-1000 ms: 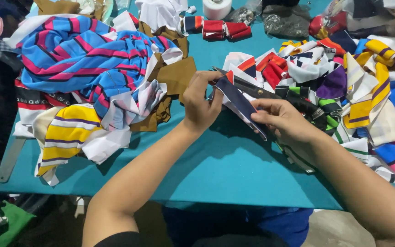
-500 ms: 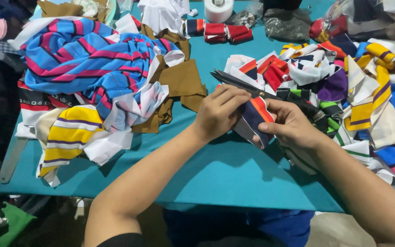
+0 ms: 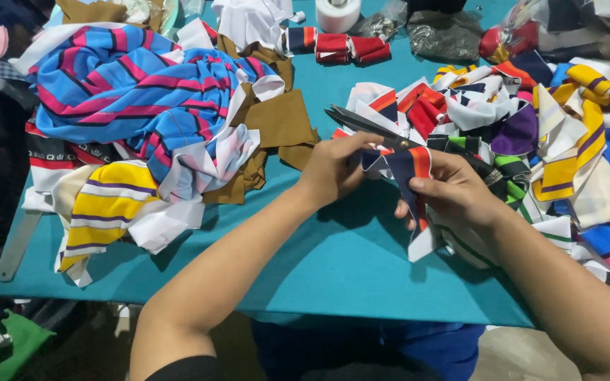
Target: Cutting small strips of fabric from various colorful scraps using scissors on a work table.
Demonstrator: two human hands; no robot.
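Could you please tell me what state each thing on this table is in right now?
Navy fabric strip: pinched between both hands, hanging down.
Left hand: closed on the strip.
Right hand: closed on the strip.
Scissors: blades shut, lying on the scraps.
Striped blue cloth: crumpled in a heap.
White tape roll: standing on end.

two hands in shot, a left hand (image 3: 333,171) and a right hand (image 3: 453,189). one navy, white and orange collar strip (image 3: 409,169) between them. one pair of dark scissors (image 3: 368,125) lying across the scraps. one white tape roll (image 3: 338,13) at the far edge. two red folded bundles (image 3: 351,48) side by side near it. one blue and pink striped fabric heap (image 3: 128,88). one yellow striped piece (image 3: 104,204). brown pieces (image 3: 273,120), can't count them, they overlap. the mixed scrap pile (image 3: 566,134) on the right is too tangled to count. one teal table (image 3: 333,261).
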